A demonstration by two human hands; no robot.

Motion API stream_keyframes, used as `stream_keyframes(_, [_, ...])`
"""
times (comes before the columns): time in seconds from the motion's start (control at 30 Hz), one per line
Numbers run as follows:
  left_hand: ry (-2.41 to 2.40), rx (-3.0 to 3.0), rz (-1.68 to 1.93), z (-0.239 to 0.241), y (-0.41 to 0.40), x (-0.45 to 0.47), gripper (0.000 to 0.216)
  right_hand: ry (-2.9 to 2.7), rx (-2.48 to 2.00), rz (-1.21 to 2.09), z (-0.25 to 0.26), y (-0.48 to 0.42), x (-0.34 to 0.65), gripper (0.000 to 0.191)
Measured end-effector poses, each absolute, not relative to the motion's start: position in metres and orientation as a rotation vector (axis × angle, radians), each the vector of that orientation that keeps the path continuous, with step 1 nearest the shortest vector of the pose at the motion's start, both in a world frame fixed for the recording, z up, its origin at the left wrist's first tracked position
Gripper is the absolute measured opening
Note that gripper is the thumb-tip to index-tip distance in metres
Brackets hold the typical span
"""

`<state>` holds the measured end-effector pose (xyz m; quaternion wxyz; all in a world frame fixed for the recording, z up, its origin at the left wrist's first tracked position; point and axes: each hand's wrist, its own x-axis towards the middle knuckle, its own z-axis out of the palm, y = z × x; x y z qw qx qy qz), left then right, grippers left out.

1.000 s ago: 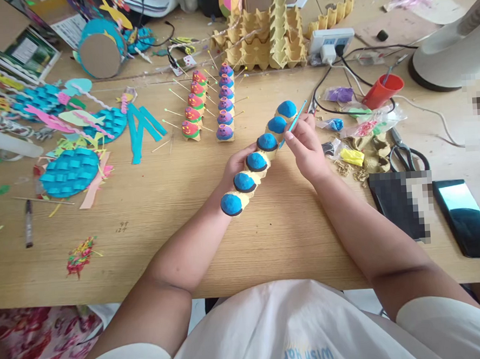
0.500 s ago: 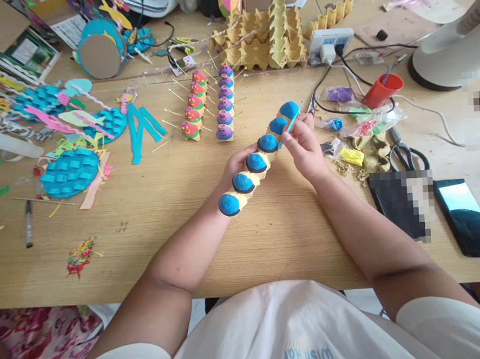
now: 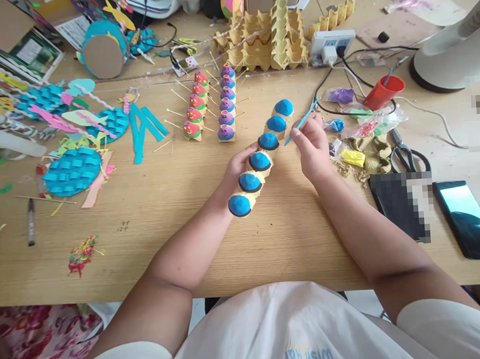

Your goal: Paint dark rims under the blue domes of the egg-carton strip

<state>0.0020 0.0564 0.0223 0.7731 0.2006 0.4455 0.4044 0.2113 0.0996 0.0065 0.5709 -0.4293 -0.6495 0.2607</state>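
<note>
My left hand [image 3: 240, 166] is closed on a strip cut from an egg carton [image 3: 259, 159], gripping it from its left side above the table. Blue clay caps the strip's several bumps, and a dark band edges the lower caps. In my right hand [image 3: 311, 142] a thin blue clay tool [image 3: 300, 122] is pinched between thumb and fingers. Its lower tip points at the strip but stands apart from it. Two finished-looking strips stand beyond: a red and green caterpillar [image 3: 195, 114] and a purple and blue one [image 3: 225, 115], both with pins stuck in.
Egg cartons [image 3: 252, 54] and a power strip [image 3: 332, 39] lie at the back. To the right are a red cup [image 3: 384, 92], bagged clay [image 3: 352, 156], scissors [image 3: 405, 153] and a phone [image 3: 468, 218]. Blue woven paper crafts [image 3: 72, 171] and a marker [image 3: 31, 222] lie left.
My right hand has drawn back to the right with the clay tool, away from the strip. The strip has turned a little more upright in my left hand.
</note>
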Motion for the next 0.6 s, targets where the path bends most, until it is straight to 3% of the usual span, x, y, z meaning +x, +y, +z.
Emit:
stream_keyframes(0.2, [0.930, 0.394, 1.031, 0.025, 0.053, 0.022, 0.033, -1.538, -0.948, 0.637, 0.003, 0.100, 0.208, 0.050])
stream_keyframes(0.37, [0.862, 0.555, 1.203, 0.020, 0.056, 0.029, 0.012, -1.639, -0.937, 0.594, 0.008, 0.092, 0.203, 0.046])
stream_keyframes(0.6, [0.858, 0.583, 1.223, 0.018, 0.056, 0.031, 0.011, -1.718, -0.942, 0.544, 0.004, 0.094, 0.204, 0.046])
